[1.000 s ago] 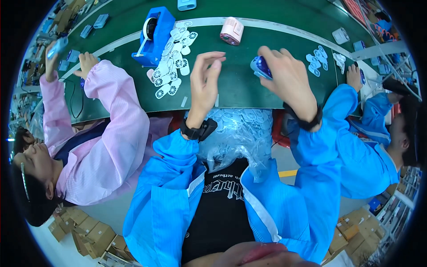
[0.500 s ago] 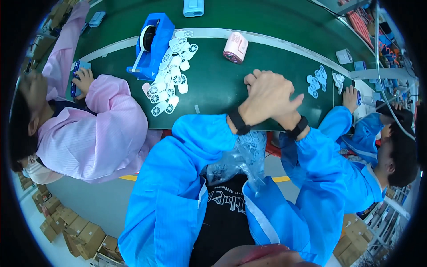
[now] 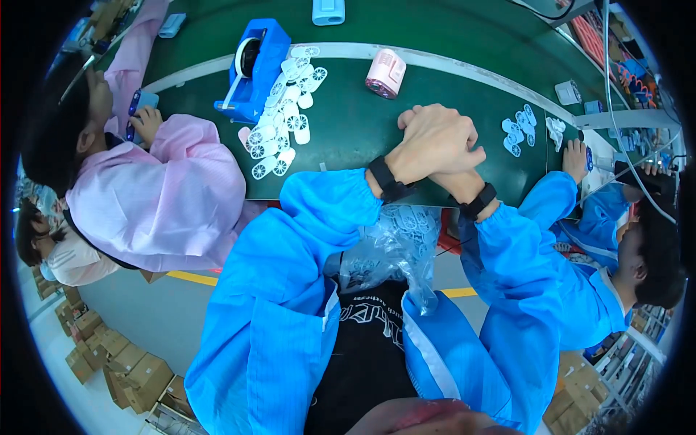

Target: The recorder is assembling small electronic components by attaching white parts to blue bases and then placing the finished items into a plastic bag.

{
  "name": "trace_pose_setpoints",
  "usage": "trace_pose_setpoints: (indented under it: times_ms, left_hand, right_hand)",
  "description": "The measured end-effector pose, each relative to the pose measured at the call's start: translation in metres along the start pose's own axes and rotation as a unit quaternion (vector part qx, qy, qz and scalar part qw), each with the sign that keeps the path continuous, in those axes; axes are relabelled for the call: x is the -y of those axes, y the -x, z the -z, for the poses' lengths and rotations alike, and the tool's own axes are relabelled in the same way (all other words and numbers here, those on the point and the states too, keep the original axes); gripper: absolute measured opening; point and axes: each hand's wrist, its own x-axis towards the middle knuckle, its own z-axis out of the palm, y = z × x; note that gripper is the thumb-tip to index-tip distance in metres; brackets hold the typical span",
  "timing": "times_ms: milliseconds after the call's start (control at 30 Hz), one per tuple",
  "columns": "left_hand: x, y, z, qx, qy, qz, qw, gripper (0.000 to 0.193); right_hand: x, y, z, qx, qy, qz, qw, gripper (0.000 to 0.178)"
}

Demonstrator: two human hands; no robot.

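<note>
My left hand [image 3: 428,145] and my right hand [image 3: 455,181] are pressed together above the front of the green table, the left lying over the right. The left fingers curl down round the right hand. Most of the right hand is covered, and its fingers are largely hidden. No object shows between the hands. Each wrist wears a black band. Beyond them stands a pink rounded device [image 3: 386,74]. To the left lies a pile of white flat oval pieces with fan-like grilles [image 3: 279,134]; a smaller group of light-blue ones [image 3: 519,130] lies to the right.
A blue tape dispenser [image 3: 255,72] stands behind the white pile. Below the table edge is a clear plastic bag [image 3: 395,246] of pale-blue parts. Co-workers sit close on both sides, one in a pink sleeve [image 3: 185,145]. A light-blue device [image 3: 328,11] sits at the back.
My clasped hands have shifted slightly, and the right thumb or finger edge that stuck out at the right is now folded in. The view has tilted a little; the table items stay put.
</note>
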Motion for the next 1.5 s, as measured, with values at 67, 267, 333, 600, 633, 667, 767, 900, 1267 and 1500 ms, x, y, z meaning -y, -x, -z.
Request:
trace_pose_setpoints:
  times_ms: [67, 267, 333, 600, 633, 667, 767, 900, 1267, 1500]
  left_hand:
    - [0.0, 0.0, 0.003, 0.003, 0.001, 0.004, 1.0, 0.023]
    - [0.011, -0.004, 0.008, 0.004, 0.059, 0.01, 0.998, 0.023]
    - [0.007, -0.001, 0.009, -0.002, 0.072, 0.014, 0.997, 0.023]
    - [-0.005, -0.005, 0.016, 0.088, -0.023, 0.031, 0.995, 0.025]
    - [0.005, -0.004, 0.015, -0.012, 0.061, -0.039, 0.997, 0.024]
    - [0.014, -0.004, 0.008, -0.108, 0.145, -0.115, 0.977, 0.024]
    - [0.056, 0.032, 0.025, -0.215, 0.226, -0.139, 0.94, 0.025]
    - [0.093, 0.1, 0.031, -0.063, 0.4, 0.067, 0.912, 0.019]
    - [0.121, 0.108, 0.024, -0.012, 0.424, 0.126, 0.897, 0.018]
    - [0.121, 0.115, 0.022, -0.015, 0.461, 0.151, 0.874, 0.018]
  right_hand:
    - [0.0, 0.002, -0.003, -0.001, 0.01, 0.009, 1.0, 0.051]
    - [-0.013, 0.009, -0.013, 0.012, 0.033, -0.01, 0.999, 0.063]
    - [-0.019, -0.002, -0.017, 0.014, 0.037, -0.014, 0.999, 0.067]
    - [-0.046, 0.012, -0.031, -0.034, 0.373, 0.095, 0.922, 0.049]
    - [-0.03, 0.005, -0.018, -0.035, 0.336, 0.077, 0.938, 0.051]
    - [-0.01, -0.01, -0.014, -0.036, 0.302, 0.053, 0.951, 0.054]
    - [0.042, 0.005, 0.033, -0.029, 0.187, 0.008, 0.982, 0.062]
    - [0.051, -0.003, 0.047, 0.037, 0.126, -0.086, 0.988, 0.07]
    - [-0.158, -0.246, 0.039, -0.09, 0.234, -0.152, 0.956, 0.075]
    - [-0.1, -0.26, 0.037, -0.17, 0.281, -0.066, 0.942, 0.075]
